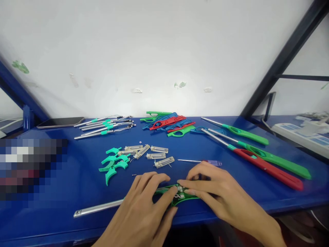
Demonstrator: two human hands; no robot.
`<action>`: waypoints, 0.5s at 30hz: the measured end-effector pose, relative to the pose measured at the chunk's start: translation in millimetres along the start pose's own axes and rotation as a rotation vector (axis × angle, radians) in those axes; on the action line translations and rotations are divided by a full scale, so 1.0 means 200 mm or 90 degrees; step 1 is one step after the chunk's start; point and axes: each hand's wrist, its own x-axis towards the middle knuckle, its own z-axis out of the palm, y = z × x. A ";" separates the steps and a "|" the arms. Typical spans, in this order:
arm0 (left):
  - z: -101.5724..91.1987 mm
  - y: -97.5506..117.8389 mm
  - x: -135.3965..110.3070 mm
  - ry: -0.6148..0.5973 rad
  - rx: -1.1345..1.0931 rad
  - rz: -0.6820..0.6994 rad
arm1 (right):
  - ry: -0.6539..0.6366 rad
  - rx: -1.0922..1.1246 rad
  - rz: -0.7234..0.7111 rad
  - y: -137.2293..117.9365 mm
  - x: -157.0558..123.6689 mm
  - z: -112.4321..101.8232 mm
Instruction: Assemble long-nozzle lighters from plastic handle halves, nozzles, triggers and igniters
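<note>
Both my hands rest on a green lighter body with a long metal tube that lies near the front edge of the blue table. My left hand presses its fingers on the left part of the green shell. My right hand pinches the shell's middle, where small white and wire parts show. Just behind my right hand lies a small screwdriver with a clear purple handle.
Green trigger pieces and several clear inner units lie behind my hands. Farther back are metal tubes with green collars, a pile of coloured shells, finished long lighters at right, and a phone at left.
</note>
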 end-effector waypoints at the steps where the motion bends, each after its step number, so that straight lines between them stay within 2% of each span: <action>1: 0.00 0.00 0.01 -0.001 0.000 0.005 | 0.000 -0.002 0.001 0.00 0.00 0.00; 5: 0.00 -0.01 0.01 -0.021 -0.009 0.018 | 0.001 -0.001 0.001 0.00 0.00 0.00; 9: 0.00 -0.02 0.01 -0.006 -0.035 0.027 | -0.001 0.001 0.005 0.00 0.00 0.00; 15: 0.01 -0.02 0.01 -0.003 -0.074 0.005 | -0.009 0.005 0.012 0.00 0.00 0.00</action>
